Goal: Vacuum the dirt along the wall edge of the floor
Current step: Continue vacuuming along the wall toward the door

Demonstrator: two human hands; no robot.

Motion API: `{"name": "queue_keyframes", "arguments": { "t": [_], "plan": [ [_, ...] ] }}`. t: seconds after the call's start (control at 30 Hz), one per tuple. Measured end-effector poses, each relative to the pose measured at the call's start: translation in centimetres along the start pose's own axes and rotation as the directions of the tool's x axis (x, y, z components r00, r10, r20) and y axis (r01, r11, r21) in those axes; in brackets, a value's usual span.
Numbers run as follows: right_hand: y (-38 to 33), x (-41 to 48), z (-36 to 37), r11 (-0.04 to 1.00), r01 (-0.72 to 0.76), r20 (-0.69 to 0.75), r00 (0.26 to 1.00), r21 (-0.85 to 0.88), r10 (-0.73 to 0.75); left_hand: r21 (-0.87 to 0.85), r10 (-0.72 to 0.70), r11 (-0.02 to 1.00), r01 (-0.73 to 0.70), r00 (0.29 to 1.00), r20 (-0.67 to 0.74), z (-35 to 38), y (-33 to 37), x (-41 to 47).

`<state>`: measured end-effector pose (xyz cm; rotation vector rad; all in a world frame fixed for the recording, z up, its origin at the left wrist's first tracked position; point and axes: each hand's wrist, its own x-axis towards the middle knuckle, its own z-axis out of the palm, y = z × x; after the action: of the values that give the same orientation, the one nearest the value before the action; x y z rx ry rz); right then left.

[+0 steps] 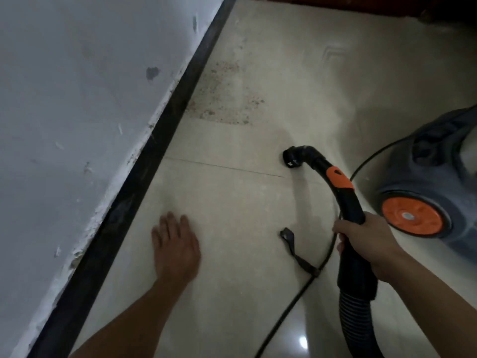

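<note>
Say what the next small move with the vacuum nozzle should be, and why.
Probably push the nozzle forward and left toward the dirt patch by the black baseboard. The right hand grips the handle, but the nozzle sits short of the speckled dirt, which looks untouched. The left hand is open and holds nothing.

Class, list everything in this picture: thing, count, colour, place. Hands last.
wall: one, white, left side
skirting: one, black, along the wall's foot
floor: one, beige tiles, centre
dirt: one patch, brown, beside the skirting, upper centre
vacuum hose: one, black with orange slider, centre-right
vacuum cleaner: one, grey with orange wheel, right edge
cable: one, black, on floor
strap: one, black, on the cable
left hand: one, fingers straight, low over floor
right hand: one, grips the vacuum hose
</note>
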<state>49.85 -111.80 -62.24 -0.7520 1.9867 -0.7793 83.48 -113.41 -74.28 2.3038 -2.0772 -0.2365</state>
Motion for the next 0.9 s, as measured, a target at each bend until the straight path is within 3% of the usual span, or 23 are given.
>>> {"name": "queue_keyframes", "arguments": {
  "t": [0.07, 0.3, 0.63, 0.9],
  "plan": [
    [-0.4, 1.3, 0.3, 1.000, 0.031, -0.003, 1.000, 0.005, -0.031, -0.013, 0.018, 1.000, -0.018, 1.000, 0.004, 0.1, 1.3, 3.1],
    [-5.2, 7.1, 4.8, 0.982, 0.033, 0.103, 0.993, 0.184, -0.053, -0.097, -0.117, 0.990, 0.106, 0.986, -0.115, 2.1, 4.9, 9.6],
    [-10.3, 12.9, 10.3, 0.985, 0.159, 0.237, 0.957, 0.063, -0.169, -0.146, -0.198, 0.973, 0.180, 0.972, -0.125, 1.2, 5.6, 16.4],
    [-13.0, 14.4, 12.8, 0.980, 0.193, 0.380, 0.912, -0.057, -0.158, -0.132, -0.220, 0.969, 0.210, 0.973, -0.069, 0.7, 5.6, 16.3]
  ]
}}
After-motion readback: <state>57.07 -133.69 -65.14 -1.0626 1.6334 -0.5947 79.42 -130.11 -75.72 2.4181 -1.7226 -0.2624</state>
